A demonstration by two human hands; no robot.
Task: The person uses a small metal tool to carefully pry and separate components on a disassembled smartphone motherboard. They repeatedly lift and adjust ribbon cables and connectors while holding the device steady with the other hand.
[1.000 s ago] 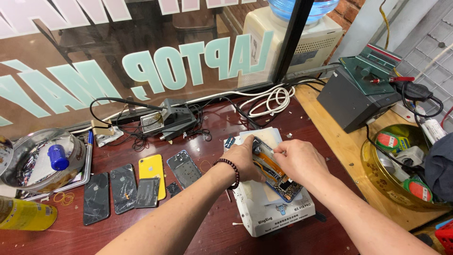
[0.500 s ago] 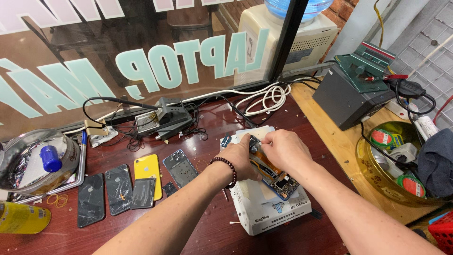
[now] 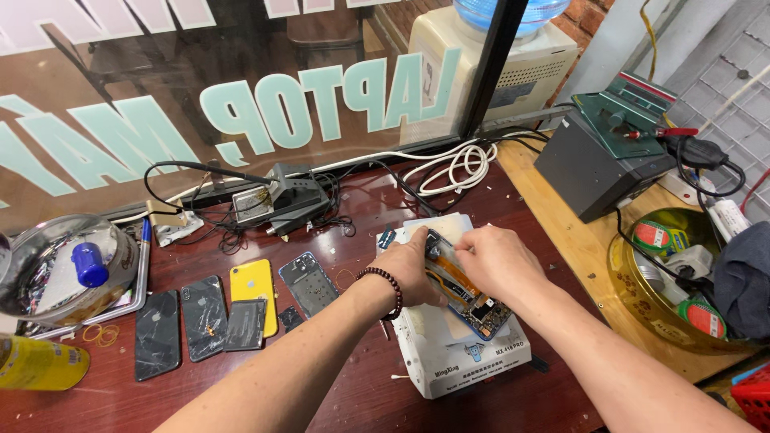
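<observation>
You are working on an opened phone [image 3: 468, 290] lying on the flat top of a white heating-pad unit [image 3: 449, 353], which is sitting on the dark red bench [image 3: 353, 393]. Your left hand [image 3: 417, 269] is curling closed against the phone's upper left edge, with a beaded bracelet [image 3: 388, 287] on that wrist; it is bracing the body rather than lifting it. Your right hand [image 3: 499, 261] is closing over the phone's top end, fingertips pinched down near the upper corner; you cannot tell whether they are gripping a part or a small tool, since the knuckles are hiding the contact point. The phone is lying flat, insides facing up, its long axis running diagonally from upper left, the end nearer the window glass [image 3: 241, 88], to lower right, the end nearer you. To do this step well, by my judgement: keep the left hand pressing the frame down so the body is not sliding on the pad, keep the right-hand pull shallow and along the long axis, and avoid twisting the orange strip [image 3: 451, 278] running down the middle. 4 other phone backs and frames [image 3: 216, 317] are lying well apart to the left, clear of your forearms.
</observation>
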